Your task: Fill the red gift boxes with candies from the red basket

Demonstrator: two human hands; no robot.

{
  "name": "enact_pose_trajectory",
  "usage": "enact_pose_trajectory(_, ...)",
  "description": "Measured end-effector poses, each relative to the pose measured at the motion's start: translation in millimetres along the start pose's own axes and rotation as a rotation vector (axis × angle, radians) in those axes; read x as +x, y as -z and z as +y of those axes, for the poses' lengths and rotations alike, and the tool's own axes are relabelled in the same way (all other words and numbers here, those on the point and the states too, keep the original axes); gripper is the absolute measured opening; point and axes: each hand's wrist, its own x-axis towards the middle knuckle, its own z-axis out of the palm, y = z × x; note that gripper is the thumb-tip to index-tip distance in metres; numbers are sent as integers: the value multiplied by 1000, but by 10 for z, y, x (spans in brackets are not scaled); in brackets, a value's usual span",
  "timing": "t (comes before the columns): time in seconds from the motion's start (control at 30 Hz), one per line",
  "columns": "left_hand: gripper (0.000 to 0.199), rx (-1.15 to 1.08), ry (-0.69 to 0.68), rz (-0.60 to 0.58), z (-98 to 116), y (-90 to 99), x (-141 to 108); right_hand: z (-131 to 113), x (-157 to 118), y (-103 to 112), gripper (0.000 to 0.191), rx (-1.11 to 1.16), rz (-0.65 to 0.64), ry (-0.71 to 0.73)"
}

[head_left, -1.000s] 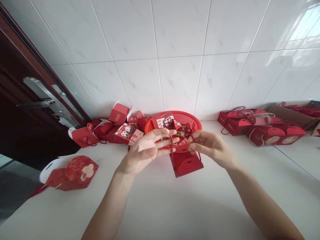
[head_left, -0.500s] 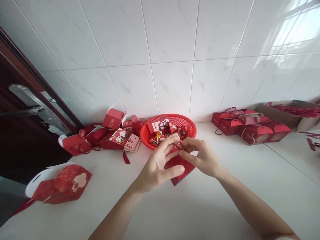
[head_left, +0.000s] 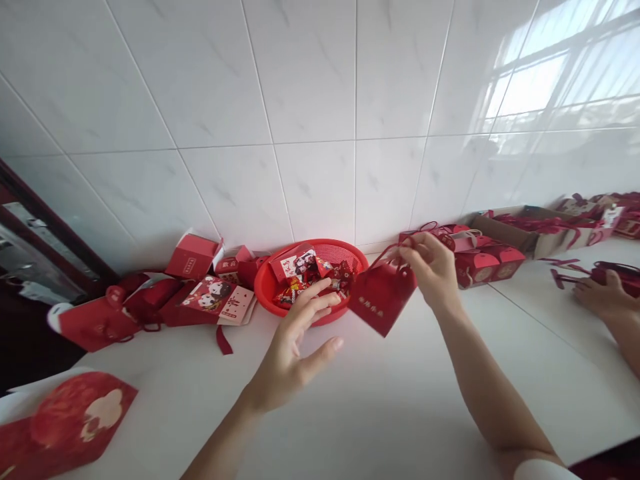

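My right hand pinches the cord handles of a small red gift box, which hangs tilted above the counter with gold characters on its face. Fingers spread and holding nothing, my left hand hovers in front of a red plastic basket. Inside the basket lie wrapped sweets and a printed panda box. The hanging box covers part of the basket's right rim.
Folded red boxes lie in a row at the left, with a pomegranate-print box nearer me. Filled-out red boxes and a cardboard carton of ribbons stand at the right. Another person's hand touches dark red items there.
The red box has risen off the counter and moved right in my right hand. My left hand has come away from it. The view has turned right, bringing in another person's hand.
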Motion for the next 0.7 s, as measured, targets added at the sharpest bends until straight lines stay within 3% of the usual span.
enact_pose_trajectory(0.1, 33, -36, 44, -17, -13, 75, 42, 167, 248, 314, 15, -76, 183, 29)
enact_pose_trajectory(0.23, 22, -66, 94, -43, -29, 172, 88, 570, 487, 715, 12, -379, 291, 22)
enact_pose_trajectory(0.43, 19, -38, 131, -62, -53, 252, 114, 1101, 536, 1101, 6, -728, 295, -217)
enact_pose_trajectory(0.57, 18, -1, 116, -124, -59, 272, 127, 1169, 514, 1220, 7, -753, 368, -290)
enact_pose_trajectory(0.7, 17, 23, 105, -157, -67, 275, 134, 1078, 543, 1262, 16, -864, 367, -314)
